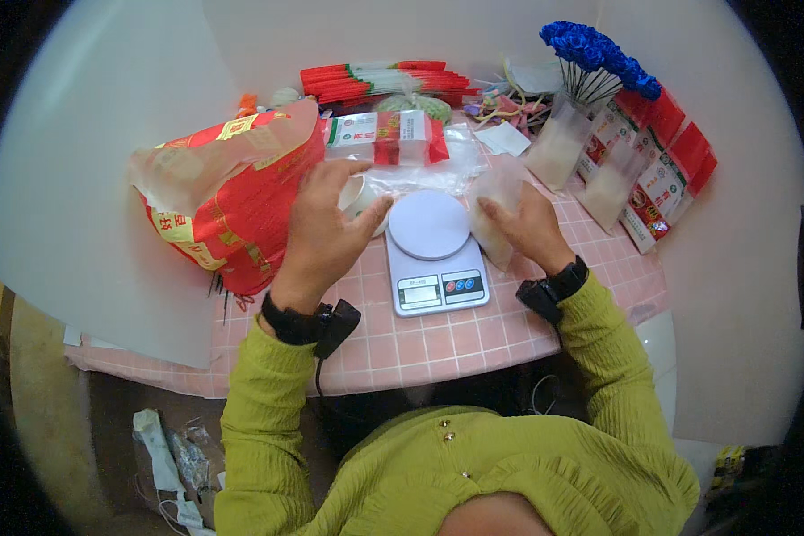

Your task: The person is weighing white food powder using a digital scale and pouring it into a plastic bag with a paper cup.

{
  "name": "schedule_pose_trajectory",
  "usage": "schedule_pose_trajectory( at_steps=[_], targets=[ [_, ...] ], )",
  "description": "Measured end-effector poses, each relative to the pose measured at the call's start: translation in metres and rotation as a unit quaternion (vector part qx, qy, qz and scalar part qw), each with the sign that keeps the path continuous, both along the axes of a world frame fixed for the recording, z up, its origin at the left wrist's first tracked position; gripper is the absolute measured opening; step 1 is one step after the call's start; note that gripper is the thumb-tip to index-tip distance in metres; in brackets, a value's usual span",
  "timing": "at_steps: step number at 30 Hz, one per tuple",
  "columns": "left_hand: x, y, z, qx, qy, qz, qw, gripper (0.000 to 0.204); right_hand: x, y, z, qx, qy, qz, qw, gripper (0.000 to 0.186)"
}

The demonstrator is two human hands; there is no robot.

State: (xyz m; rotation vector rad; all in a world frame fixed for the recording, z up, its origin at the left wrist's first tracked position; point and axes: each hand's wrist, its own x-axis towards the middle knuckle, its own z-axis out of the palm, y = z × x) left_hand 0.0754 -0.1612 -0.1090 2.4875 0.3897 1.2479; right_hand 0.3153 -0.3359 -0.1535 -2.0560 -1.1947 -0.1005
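Note:
My left hand (322, 223) is open, with fingers curved apart over and beside a white cup (359, 192), partly hidden by it; I cannot tell whether they touch. My right hand (531, 223) grips a clear plastic bag of white granular contents (493, 241), upright just right of the white kitchen scale (433, 286). The scale's round platform (429, 223) has nothing on it. Behind it lie clear plastic sheets or bags (456, 152) and a red-and-white printed packet (375, 136).
Left stands a large red sack (223, 223). At the back are red-and-white wrapped bundles (375, 80); at right, blue flowers (590, 49) in a bag (549, 156), another bag of white grains (603, 196) and printed packets (652, 192), on a pink tiled tabletop (420, 357) between pale panels.

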Motion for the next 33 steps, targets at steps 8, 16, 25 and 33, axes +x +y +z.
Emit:
schedule_pose_trajectory(
  at_steps=[8,16,25,33],
  targets=[
    [0.001,0.027,-0.066,-0.224,0.077,0.008,0.972,0.042,0.027,0.000,-0.005,0.149,-0.074,0.020,0.986,0.031],
    [-0.013,0.034,-0.067,0.035,0.074,0.068,0.994,0.045,-0.008,0.026,0.045,0.260,0.184,0.079,0.945,0.043],
    [-0.014,0.003,-0.046,0.048,-0.036,0.100,0.993,0.051,-0.020,0.072,-0.014,0.188,0.095,0.169,0.963,0.036],
    [0.031,-0.005,-0.067,-0.261,-0.058,-0.123,0.956,0.082,-0.021,0.054,0.003,0.144,0.219,0.236,0.936,0.048]
  ],
)
